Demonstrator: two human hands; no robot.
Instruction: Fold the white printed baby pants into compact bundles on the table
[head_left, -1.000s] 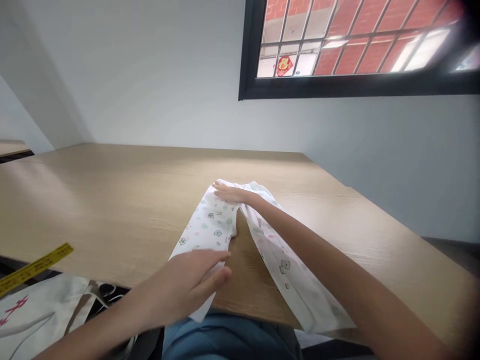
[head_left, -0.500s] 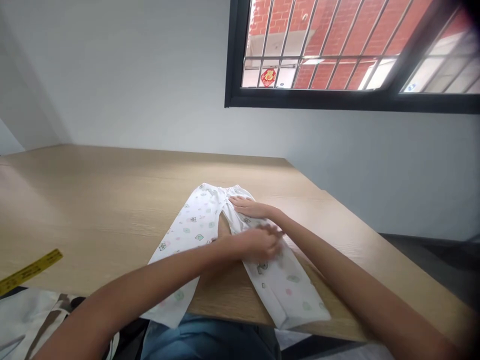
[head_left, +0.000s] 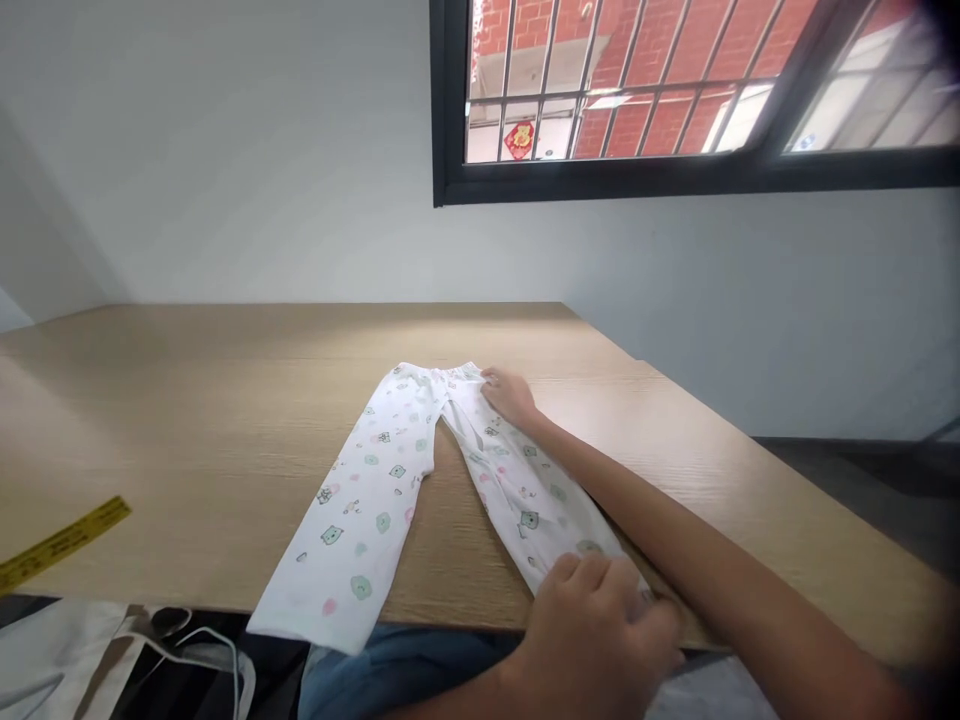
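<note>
A pair of white trousers (head_left: pixel 375 500) with a print of small green and pink animals lies spread on the table, waistband at the far end, legs apart toward me. My right hand (head_left: pixel 510 396) is at the right side of the waistband, its fingers closed on the cloth edge. Across the near end of the right-hand leg is my left hand (head_left: pixel 600 625), fingers curled around the cuff, which it mostly hides. The other leg lies flat, its cuff reaching the table's near edge.
The wooden table (head_left: pixel 225 420) extends to the wall. A yellow printed strip (head_left: pixel 67 542) lies at the left. Below the near edge are a white cloth bag (head_left: pixel 60 650) and my blue-clad lap (head_left: pixel 412 655). A barred window (head_left: pixel 637 90) is at upper right.
My left hand has moved from mid-leg down to the right-hand cuff and closed there. My right hand has shifted from lying flat near the crotch to the waistband's right edge.
</note>
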